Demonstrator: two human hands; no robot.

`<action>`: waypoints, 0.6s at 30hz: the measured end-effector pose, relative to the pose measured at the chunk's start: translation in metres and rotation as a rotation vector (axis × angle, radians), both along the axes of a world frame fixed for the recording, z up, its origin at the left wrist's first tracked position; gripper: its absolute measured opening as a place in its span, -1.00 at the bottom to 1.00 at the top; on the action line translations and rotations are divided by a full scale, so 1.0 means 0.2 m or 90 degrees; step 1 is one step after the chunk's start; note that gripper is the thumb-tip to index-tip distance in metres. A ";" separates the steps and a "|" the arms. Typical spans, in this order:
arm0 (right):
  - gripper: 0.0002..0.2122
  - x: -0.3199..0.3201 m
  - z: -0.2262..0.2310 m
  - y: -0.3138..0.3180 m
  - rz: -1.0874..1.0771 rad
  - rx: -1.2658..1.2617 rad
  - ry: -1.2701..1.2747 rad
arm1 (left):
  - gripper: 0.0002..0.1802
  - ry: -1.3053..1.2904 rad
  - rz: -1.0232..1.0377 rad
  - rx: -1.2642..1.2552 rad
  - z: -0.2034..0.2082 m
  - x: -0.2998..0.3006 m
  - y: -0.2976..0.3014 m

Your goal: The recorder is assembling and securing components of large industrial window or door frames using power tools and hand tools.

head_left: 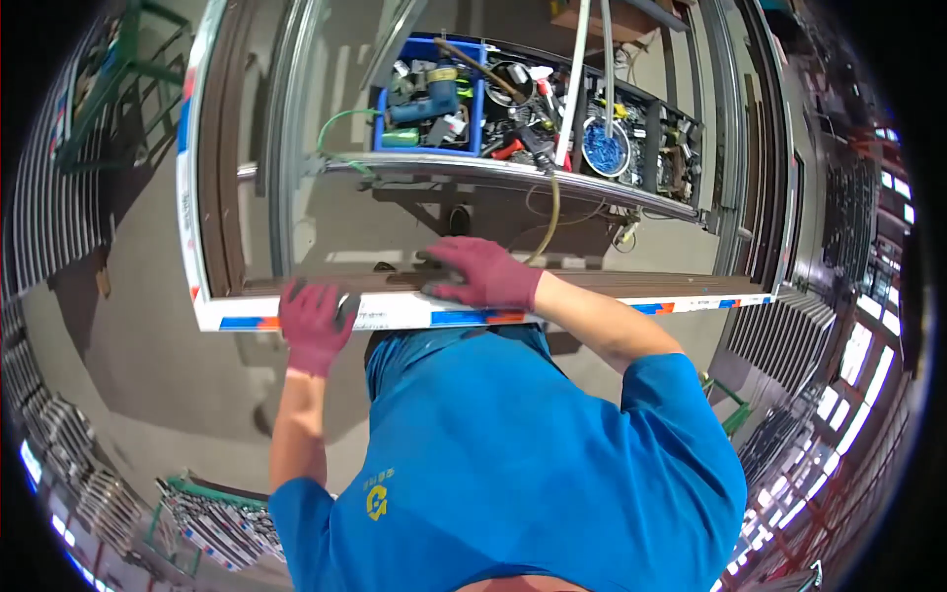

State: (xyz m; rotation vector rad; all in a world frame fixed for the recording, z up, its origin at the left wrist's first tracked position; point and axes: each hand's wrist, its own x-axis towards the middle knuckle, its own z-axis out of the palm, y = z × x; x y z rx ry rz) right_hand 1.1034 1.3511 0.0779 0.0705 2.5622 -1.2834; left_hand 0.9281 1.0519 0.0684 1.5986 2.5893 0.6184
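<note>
A large rectangular frame, like a window frame [395,314], lies in front of me, with white, blue and orange protective film on its outer side and brown channels inside. My left hand [318,324], in a maroon glove with dark fingertips, is closed over the near edge left of centre, thumb toward the right. My right hand [485,274], gloved alike, lies across the brown inner channel of the same near side. Its fingers point left and stand apart from the thumb, and nothing shows between them.
Beyond the near side, metal rails [513,170] carry a blue bin [428,153] of power tools and trays of loose hardware. A white bucket [605,148] holds blue pieces. A yellowish hose [554,212] hangs down. Green racks [123,74] and stacked profiles stand around.
</note>
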 end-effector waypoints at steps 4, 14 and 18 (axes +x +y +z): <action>-0.48 0.22 -0.52 0.57 -0.319 0.016 -0.075 | -0.67 -0.064 0.002 -0.097 0.08 0.07 0.21; -0.48 -0.14 -1.29 1.50 -0.879 -0.567 -0.058 | -0.62 -0.178 0.026 -0.183 0.06 0.16 0.44; -0.56 -0.65 -1.44 1.56 -0.997 -0.745 -0.133 | -0.59 -0.141 0.020 -0.157 0.08 0.17 0.42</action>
